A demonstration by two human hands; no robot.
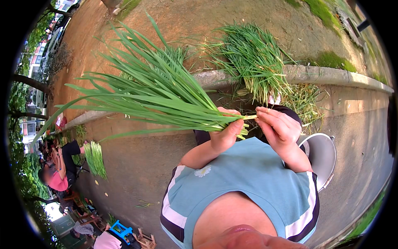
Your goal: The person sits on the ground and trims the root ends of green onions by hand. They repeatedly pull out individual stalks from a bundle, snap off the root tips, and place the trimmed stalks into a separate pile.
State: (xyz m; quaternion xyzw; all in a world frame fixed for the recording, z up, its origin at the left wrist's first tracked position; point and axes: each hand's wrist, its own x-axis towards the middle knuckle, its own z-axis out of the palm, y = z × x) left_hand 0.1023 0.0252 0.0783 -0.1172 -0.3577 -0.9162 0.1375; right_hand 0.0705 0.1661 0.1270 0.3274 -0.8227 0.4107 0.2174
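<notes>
My left hand [226, 135] is wrapped round a bunch of Chinese chives [174, 99] near its pale cut ends. The long flat green leaves fan out to the upper left. My right hand [280, 129] is beside it, thumb and fingertips pinched on the pale end of a stalk that sticks out past the others. Beyond my hands, a large heap of chives [253, 54] lies across the kerb. Yellowish trimmed scraps [307, 106] are spread at its right side.
A pale metal bucket [321, 155] stands on the pavement by my right elbow. The concrete kerb [331, 76] crosses ahead, with bare earth and moss behind. At far left sits a person in pink [58, 180] near another chive bunch [95, 159]; a blue stool [120, 229] is lower down.
</notes>
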